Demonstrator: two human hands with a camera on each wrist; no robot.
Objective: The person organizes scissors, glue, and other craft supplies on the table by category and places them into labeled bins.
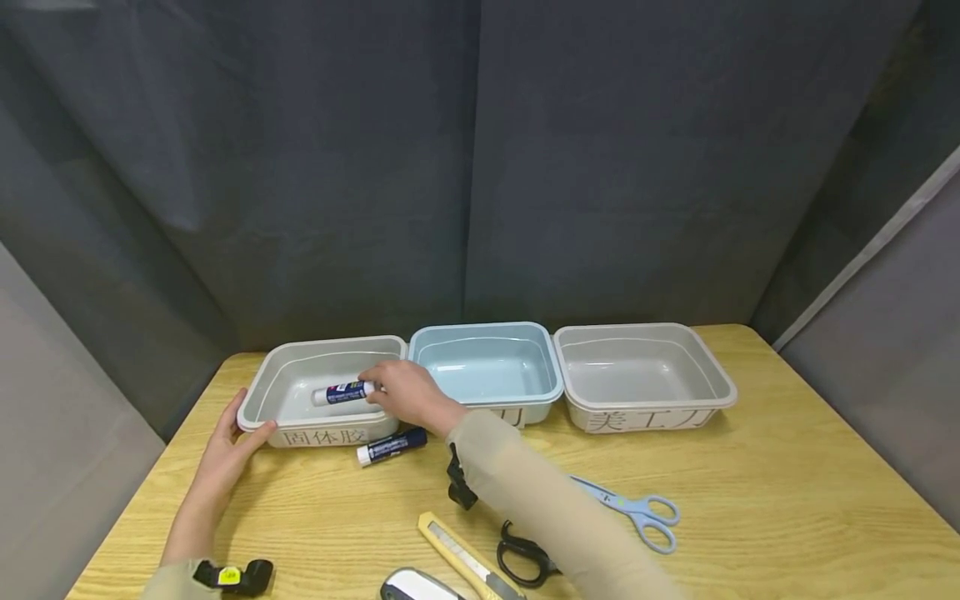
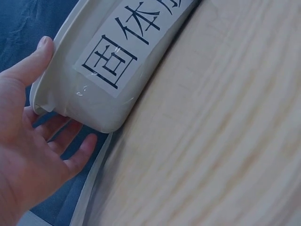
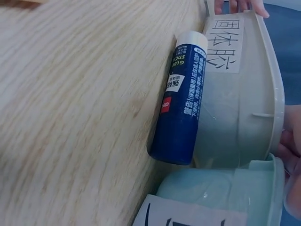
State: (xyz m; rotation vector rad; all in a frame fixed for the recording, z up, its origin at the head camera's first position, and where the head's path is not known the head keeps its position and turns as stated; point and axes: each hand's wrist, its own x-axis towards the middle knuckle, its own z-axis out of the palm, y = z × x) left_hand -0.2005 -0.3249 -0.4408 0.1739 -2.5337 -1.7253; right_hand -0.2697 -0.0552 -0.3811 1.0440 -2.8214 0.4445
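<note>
Here's the right hand (image 1: 408, 396) reaching over the left gray bin (image 1: 300, 367), its grip pinched on the right end of a glue stick (image 1: 345, 392). That stick, navy with pale ends, sits within the bin's walls, nearly level, its far end pointing left. Over on the other side, the left hand (image 1: 228, 450) has its grip on the same bin's left front corner, thumb on the rim and fingers below it at the end wall. The label on the front reads 固体胶.

Just in front of that bin, a second glue stick (image 1: 392, 447) lies on the desk (image 1: 787, 467), white cap to the left. Next in the row comes the blue bin (image 1: 487, 375), its label partly hidden by the right forearm, then the right gray bin (image 1: 622, 375), marked 美工刀.

Nearer the person, a yellow utility knife (image 1: 468, 557) lies aslant, with a white-and-black object (image 1: 418, 586) beside it, cut off by the bottom edge. Black scissors (image 1: 528, 548) show a handle loop by the sleeve, and light-blue scissors (image 1: 637, 508) rest beyond the arm, blades partly covered.
</note>
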